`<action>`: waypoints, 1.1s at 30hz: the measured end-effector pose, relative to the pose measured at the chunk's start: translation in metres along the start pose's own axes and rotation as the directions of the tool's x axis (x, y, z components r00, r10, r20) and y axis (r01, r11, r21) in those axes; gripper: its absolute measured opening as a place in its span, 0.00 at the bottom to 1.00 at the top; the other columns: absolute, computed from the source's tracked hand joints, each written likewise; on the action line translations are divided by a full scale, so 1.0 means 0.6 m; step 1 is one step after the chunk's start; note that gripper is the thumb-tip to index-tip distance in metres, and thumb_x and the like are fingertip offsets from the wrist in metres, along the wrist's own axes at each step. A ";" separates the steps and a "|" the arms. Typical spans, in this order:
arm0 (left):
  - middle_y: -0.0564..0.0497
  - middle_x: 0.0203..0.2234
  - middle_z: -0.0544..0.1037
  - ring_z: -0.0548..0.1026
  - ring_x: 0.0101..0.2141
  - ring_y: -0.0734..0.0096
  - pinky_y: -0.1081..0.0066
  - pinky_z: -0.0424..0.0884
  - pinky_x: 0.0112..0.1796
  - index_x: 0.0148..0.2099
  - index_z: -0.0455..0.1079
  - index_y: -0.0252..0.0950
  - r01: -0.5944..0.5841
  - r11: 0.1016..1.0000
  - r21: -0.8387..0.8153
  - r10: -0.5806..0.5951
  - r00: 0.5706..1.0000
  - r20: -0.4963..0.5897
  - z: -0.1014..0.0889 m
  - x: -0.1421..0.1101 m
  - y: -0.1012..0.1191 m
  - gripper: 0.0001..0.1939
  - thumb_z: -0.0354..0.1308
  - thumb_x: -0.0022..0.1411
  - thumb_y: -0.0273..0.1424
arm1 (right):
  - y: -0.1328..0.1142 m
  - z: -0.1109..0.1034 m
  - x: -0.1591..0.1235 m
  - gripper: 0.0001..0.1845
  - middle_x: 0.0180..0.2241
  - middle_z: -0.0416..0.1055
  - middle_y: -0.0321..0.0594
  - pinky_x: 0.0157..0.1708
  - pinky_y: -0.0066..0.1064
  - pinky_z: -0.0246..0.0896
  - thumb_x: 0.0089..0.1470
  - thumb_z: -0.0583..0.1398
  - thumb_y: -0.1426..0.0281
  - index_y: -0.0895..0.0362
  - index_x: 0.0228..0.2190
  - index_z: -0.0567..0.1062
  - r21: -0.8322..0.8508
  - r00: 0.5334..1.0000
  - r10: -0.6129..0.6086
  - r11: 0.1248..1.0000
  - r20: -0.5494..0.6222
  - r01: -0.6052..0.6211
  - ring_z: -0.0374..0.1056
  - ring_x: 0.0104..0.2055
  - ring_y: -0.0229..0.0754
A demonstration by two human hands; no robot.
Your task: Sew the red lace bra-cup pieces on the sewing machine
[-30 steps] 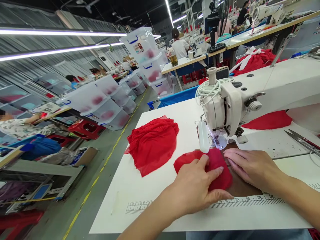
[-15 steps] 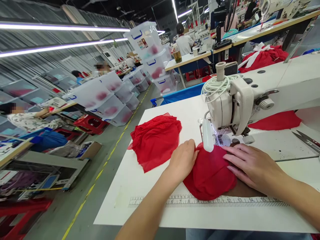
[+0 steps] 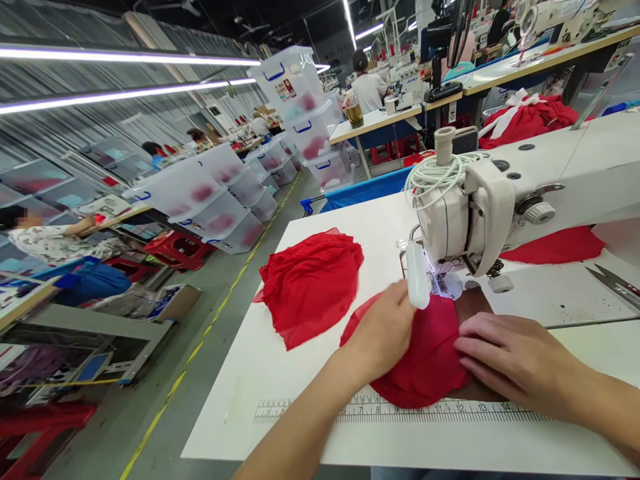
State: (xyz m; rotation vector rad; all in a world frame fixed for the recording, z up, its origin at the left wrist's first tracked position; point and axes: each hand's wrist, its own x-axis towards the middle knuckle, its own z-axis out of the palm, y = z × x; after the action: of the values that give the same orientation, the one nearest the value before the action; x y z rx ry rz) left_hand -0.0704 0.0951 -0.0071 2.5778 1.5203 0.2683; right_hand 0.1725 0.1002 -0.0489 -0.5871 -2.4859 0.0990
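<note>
A piece of red fabric [image 3: 430, 367] lies in front of the sewing machine's [image 3: 445, 227] needle area. My left hand [image 3: 387, 330] is closed on the fabric's far left side, close to the needle; the fingertips are partly hidden behind a white oblong attachment [image 3: 418, 275]. At the fabric's right edge rests my right hand [image 3: 510, 357], its fingers stretched out and lying flat. Under that hand and the fabric, a brown piece [image 3: 473, 310] shows on the machine bed. To the left, a second red fabric piece [image 3: 313, 287] lies crumpled on the white table [image 3: 250, 420].
Scissors [image 3: 615, 283] lie at the right of the machine bed. More red cloth [image 3: 555, 245] shows behind the machine arm. A printed ruler [image 3: 360, 410] runs along the table front. Stacked plastic bins [image 3: 310, 127] stand beyond, and co-workers sit at other tables.
My left hand has moved right and forward over the fabric toward the needle. My right hand has shifted slightly down, and more of the brown piece shows.
</note>
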 end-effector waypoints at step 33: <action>0.39 0.68 0.63 0.70 0.61 0.58 0.58 0.67 0.60 0.72 0.55 0.28 -0.209 0.906 0.367 0.173 0.976 0.129 0.037 -0.013 0.021 0.27 0.41 0.74 0.24 | 0.000 0.007 0.003 0.14 0.47 0.79 0.46 0.36 0.38 0.68 0.66 0.52 0.74 0.56 0.42 0.78 -0.169 0.999 -0.003 0.986 -0.050 -0.006 0.72 0.39 0.46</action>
State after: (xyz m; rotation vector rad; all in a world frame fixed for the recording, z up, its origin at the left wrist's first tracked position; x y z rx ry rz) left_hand -0.0583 0.0812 -0.0269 2.9935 1.4024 -0.1458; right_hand 0.1687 0.1011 -0.0512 -0.6538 -2.4607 -0.1266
